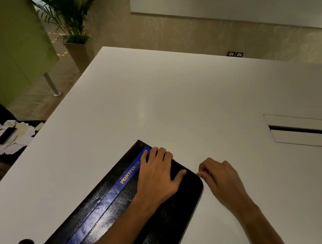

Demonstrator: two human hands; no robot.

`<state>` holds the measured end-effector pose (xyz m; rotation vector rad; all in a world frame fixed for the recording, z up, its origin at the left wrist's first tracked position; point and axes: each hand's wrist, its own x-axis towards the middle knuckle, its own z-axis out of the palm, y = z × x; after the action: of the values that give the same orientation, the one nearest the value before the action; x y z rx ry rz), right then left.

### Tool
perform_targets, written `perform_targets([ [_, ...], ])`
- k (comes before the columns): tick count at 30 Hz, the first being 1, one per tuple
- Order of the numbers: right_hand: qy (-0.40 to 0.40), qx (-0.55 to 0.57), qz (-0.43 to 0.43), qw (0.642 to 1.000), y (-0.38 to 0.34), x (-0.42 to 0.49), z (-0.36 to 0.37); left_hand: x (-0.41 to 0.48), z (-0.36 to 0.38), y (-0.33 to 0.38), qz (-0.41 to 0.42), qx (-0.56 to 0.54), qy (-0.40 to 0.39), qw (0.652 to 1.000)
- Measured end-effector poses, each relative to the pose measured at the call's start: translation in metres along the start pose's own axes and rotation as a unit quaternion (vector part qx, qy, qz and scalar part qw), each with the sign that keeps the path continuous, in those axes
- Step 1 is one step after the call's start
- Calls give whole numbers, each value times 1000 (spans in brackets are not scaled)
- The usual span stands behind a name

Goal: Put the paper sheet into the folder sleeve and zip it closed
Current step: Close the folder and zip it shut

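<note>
A black leather folder (104,200) with a blue stripe reading PORTFOLIO lies closed on the white table (179,103), running from the near edge toward the middle. My left hand (159,175) lies flat on its far end, fingers spread, pressing the cover down. My right hand (218,176) sits at the folder's far right corner, fingers pinched on a small metal zipper pull (198,174). No paper sheet is visible; the folder's inside is hidden.
A cable slot with a flap (306,131) is set into the table at the right. To the left, beyond the table edge, a dark chair holds scattered paper slips and a phone (6,135). A potted palm (64,6) stands behind.
</note>
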<state>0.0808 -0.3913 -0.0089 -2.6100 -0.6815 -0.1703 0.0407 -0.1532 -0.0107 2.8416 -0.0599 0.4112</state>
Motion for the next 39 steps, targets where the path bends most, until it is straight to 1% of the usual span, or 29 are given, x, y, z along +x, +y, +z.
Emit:
perform_targets([
  [7, -17, 9, -57, 998, 8, 30, 14, -6, 5, 10, 36, -29, 21, 999],
  [13, -17, 31, -81, 996, -3, 55, 27, -9, 6, 13, 67, -64, 36, 995],
  [15, -22, 36, -88, 995, -5, 62, 27, 1, -2, -1, 41, -62, 55, 996],
  [17, -29, 39, -97, 994, -6, 66, 26, 14, -13, -21, -30, -5, 63, 998],
  [19, -36, 43, -101, 993, -5, 68, 26, 22, -21, -41, -115, 58, 41, 991],
  [20, -39, 44, -103, 993, -5, 68, 26, 24, -23, -48, -145, 68, 25, 987],
  [22, -41, 43, -103, 993, -4, 69, 29, 24, -22, -56, -179, 53, 4, 982],
  [24, -40, 42, -102, 993, -5, 72, 33, 23, -17, -56, -175, 47, -14, 983],
  [27, -26, 37, -107, 993, -9, 78, 38, 22, -12, -56, -143, 32, -8, 989],
  [33, -15, 27, -118, 993, -20, 99, 47, 23, -11, -60, -142, -11, -4, 990],
  [39, -32, 60, -119, 991, -32, 122, 58, 23, -11, -61, -146, -22, -7, 989],
])
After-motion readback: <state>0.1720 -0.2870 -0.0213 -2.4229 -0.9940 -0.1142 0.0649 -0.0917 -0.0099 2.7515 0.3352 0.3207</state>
